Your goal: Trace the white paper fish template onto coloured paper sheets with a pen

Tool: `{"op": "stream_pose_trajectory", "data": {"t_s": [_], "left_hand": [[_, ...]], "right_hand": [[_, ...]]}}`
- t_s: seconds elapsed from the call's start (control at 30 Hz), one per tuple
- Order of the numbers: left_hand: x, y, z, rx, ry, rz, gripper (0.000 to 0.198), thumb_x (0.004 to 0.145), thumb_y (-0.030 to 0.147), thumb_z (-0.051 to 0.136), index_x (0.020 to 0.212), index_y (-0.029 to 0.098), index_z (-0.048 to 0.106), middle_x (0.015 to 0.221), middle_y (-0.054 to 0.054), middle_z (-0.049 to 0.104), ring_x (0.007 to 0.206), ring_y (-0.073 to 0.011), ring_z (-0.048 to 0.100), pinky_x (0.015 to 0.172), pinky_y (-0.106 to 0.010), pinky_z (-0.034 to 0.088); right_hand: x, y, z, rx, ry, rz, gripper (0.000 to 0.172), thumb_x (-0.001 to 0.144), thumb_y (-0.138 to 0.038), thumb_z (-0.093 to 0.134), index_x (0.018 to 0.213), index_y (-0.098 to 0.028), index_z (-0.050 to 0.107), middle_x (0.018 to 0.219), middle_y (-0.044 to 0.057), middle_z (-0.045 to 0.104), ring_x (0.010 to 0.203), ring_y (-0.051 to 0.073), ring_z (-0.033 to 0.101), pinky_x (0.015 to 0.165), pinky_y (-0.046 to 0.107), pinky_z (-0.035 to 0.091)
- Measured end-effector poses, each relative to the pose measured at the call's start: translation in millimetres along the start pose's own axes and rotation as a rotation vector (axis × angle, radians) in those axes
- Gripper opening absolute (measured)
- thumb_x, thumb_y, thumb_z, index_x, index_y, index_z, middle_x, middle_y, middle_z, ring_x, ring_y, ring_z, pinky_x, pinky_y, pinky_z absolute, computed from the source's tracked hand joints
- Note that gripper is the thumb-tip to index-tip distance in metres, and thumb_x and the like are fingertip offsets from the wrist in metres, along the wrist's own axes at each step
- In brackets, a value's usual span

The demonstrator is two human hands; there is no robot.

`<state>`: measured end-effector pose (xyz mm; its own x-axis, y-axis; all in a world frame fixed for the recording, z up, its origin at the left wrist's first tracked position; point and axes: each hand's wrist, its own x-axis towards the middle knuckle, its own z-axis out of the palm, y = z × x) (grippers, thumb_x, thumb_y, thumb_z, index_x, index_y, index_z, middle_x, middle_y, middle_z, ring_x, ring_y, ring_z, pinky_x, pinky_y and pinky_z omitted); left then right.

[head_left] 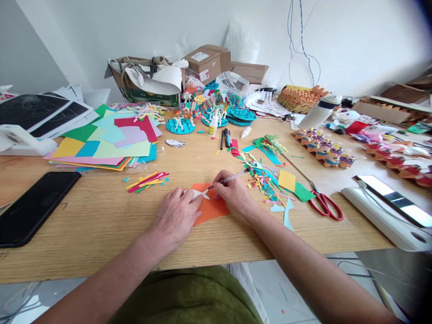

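My left hand (176, 215) lies palm down over a small white paper cutout (201, 195), pressing it against a piece of orange paper (212, 210). The fingers rest nearly flat and cover much of the cutout; its pointed, tail-like end shows beside them. In my right hand (230, 193) a slim pen (236, 174) is pinched between thumb and fingers. Its tip meets the orange paper close to the cutout's right end. Short dark marks show on the orange paper there.
Paper strips (148, 182) lie ahead on the left, paper scraps (265, 180) and red-handled scissors (326, 206) to the right. A black phone (37, 209) and coloured paper stack (124, 150) occupy the left. Markers (226, 138) and a glue bottle (213, 125) stand farther back.
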<state>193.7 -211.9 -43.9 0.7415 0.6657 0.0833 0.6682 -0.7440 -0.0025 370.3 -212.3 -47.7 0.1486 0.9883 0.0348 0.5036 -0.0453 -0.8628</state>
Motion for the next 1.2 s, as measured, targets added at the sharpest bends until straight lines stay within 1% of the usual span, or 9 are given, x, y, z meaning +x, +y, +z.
{"op": "stream_pose_trajectory", "data": {"t_s": [0.13,0.33,0.53,0.73,1.0,1.07,1.2], "left_hand": [[0.6,-1.7,-0.3,-0.002,-0.011,0.02,0.028,0.085,0.027,0.05,0.113,0.023,0.052,0.097,-0.005,0.054,0.087,-0.0212,0.047,0.076,-0.035,0.04],[1.0,-2.5,1.8,-0.008,0.02,0.035,0.026,0.084,0.025,0.051,0.11,0.023,0.052,0.096,-0.004,0.054,0.084,-0.0205,0.046,0.075,-0.034,0.04],[0.4,-2.3,0.2,-0.001,0.023,0.037,0.027,0.084,0.025,0.051,0.111,0.022,0.052,0.095,-0.003,0.054,0.084,-0.0207,0.045,0.076,-0.034,0.04],[0.9,-2.5,-0.2,0.002,0.01,0.032,0.029,0.085,0.025,0.05,0.113,0.023,0.051,0.097,-0.004,0.054,0.086,-0.0205,0.045,0.077,-0.034,0.04],[-0.2,-1.8,0.2,0.012,0.002,0.031,0.029,0.085,0.027,0.049,0.113,0.022,0.052,0.096,-0.004,0.053,0.085,-0.0211,0.045,0.075,-0.035,0.04],[-0.8,-1.9,0.8,0.01,0.004,0.028,0.029,0.085,0.028,0.05,0.113,0.022,0.052,0.096,-0.004,0.053,0.085,-0.0212,0.045,0.075,-0.035,0.04],[-0.9,-2.1,1.4,0.002,0.009,0.029,0.029,0.084,0.027,0.051,0.113,0.023,0.052,0.096,-0.004,0.053,0.085,-0.0211,0.045,0.075,-0.035,0.04]], "right_hand": [[-0.4,-1.5,-0.4,-0.001,0.003,0.001,0.006,0.065,-0.014,0.045,0.063,-0.02,0.045,0.051,-0.006,0.047,0.047,0.01,0.049,0.042,0.02,0.034],[-3.3,-6.1,-1.8,0.001,0.001,0.032,0.007,0.065,-0.014,0.043,0.064,-0.021,0.045,0.051,-0.006,0.047,0.046,0.01,0.049,0.042,0.02,0.034],[-4.1,-6.2,-1.9,-0.015,0.015,-0.018,0.007,0.065,-0.014,0.042,0.063,-0.02,0.045,0.051,-0.006,0.044,0.047,0.01,0.044,0.042,0.02,0.031],[-5.2,-7.4,-2.4,-0.068,0.004,-0.076,0.007,0.065,-0.014,0.041,0.063,-0.02,0.044,0.053,-0.005,0.044,0.05,0.011,0.044,0.046,0.022,0.031],[-6.5,-4.7,-1.5,-0.053,-0.03,-0.087,0.006,0.065,-0.016,0.041,0.063,-0.02,0.044,0.052,-0.006,0.044,0.048,0.01,0.044,0.045,0.022,0.031],[-6.2,-3.0,-1.3,-0.03,-0.021,-0.073,0.006,0.065,-0.016,0.042,0.063,-0.02,0.045,0.052,-0.006,0.044,0.048,0.01,0.045,0.044,0.021,0.031],[-4.6,-0.5,-1.4,-0.012,0.049,-0.043,0.005,0.067,-0.016,0.043,0.065,-0.02,0.046,0.055,-0.005,0.047,0.048,0.01,0.047,0.044,0.021,0.032]]}}
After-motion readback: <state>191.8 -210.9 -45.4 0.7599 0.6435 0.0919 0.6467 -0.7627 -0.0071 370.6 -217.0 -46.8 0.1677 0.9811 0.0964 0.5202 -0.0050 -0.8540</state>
